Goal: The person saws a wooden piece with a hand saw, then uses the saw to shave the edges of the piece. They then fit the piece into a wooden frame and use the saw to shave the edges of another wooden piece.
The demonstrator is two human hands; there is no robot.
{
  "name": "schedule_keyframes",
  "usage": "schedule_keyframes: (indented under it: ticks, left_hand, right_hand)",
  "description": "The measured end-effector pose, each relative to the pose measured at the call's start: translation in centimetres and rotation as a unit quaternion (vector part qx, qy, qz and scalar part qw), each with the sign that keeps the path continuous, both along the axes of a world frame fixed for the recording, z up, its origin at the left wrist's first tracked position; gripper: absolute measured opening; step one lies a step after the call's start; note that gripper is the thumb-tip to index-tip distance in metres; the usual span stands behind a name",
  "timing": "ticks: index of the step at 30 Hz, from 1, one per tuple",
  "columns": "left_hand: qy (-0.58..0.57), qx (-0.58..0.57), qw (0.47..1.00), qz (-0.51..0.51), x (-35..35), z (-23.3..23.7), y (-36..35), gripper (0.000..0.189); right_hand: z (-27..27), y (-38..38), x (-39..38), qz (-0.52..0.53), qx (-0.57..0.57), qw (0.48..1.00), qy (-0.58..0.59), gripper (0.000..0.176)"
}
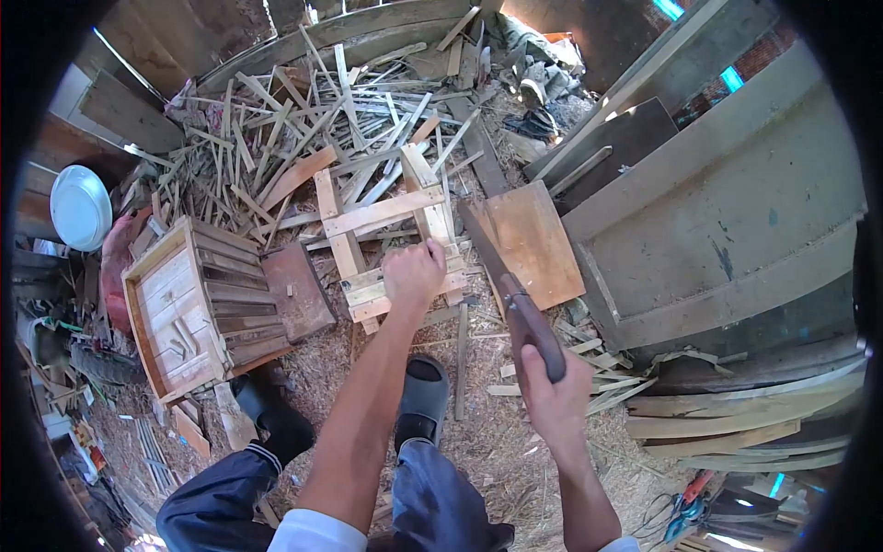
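A small wooden frame (382, 213) of light slats stands on the ground in front of me. My left hand (414, 273) is closed over its near crosspiece, fingers curled at the top edge. To the right, my right hand (555, 396) is wrapped round the dark wooden handle of a saw (532, 327). The saw's brown blade points up and away, beside the frame and over a square wooden board (533, 241); the two look apart from the frame. My feet in dark slides are just below the frame.
A slatted wooden crate (198, 308) stands at the left, a reddish board (296, 293) beside it. Scrap sticks (276, 138) are heaped beyond the frame. Large panels (727, 202) lean at the right above stacked planks (745, 414). A white basin (81, 208) is far left.
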State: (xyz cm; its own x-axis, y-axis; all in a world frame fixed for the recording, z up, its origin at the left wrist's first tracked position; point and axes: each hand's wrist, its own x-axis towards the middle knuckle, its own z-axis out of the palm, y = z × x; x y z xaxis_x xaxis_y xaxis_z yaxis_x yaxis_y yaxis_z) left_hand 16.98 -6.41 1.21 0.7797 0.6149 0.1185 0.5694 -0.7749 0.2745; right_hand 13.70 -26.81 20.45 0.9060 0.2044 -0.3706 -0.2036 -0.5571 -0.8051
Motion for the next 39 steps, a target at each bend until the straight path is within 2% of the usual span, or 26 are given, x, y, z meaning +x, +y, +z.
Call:
schedule_keyframes:
  ticks: [2,8,14,17,19,24,26,28,34,39]
  left_hand:
    - [-0.006,0.0,1.0,0.001,-0.1,0.2,-0.2,0.047]
    - [-0.004,0.007,1.0,0.0,-0.1,-0.2,-0.2,0.048]
    - [0.012,-0.004,1.0,-0.001,-0.1,0.2,-0.2,0.049]
    - [0.038,-0.011,0.999,0.003,0.2,0.4,0.1,0.05]
    - [0.05,-0.021,0.999,0.002,0.1,0.3,0.0,0.051]
    - [0.032,-0.01,0.999,-0.002,0.1,0.3,0.3,0.051]
    - [0.039,-0.012,0.999,-0.004,0.0,0.3,0.3,0.051]
    - [0.042,-0.017,0.999,0.003,0.2,0.4,0.3,0.051]
    - [0.02,-0.018,1.0,0.0,0.2,-0.3,0.3,0.051]
    - [0.012,-0.008,1.0,0.003,0.0,-0.2,0.2,0.05]
  right_hand:
    - [-0.9,0.8,0.1,0.017,0.004,1.0,-0.02,0.028]
    - [-1.1,0.4,-0.7,0.021,0.035,0.999,0.03,0.026]
    - [-0.6,0.3,-0.5,0.049,-0.014,0.998,0.028,0.027]
    - [-1.0,0.1,-0.9,0.022,0.012,1.0,0.018,0.028]
    - [-1.7,0.4,-0.9,0.023,-0.007,0.999,-0.043,0.027]
    - [-4.1,2.3,0.2,0.032,0.016,0.999,-0.038,0.028]
    - [-3.9,2.2,-0.1,0.034,0.025,0.998,-0.042,0.028]
    - [-3.3,1.2,-0.7,0.036,-0.013,0.998,-0.049,0.028]
    - [-4.1,1.0,-1.0,0.037,0.006,0.999,-0.012,0.029]
    - [-1.4,0.5,-2.8,0.062,-0.031,0.997,-0.037,0.029]
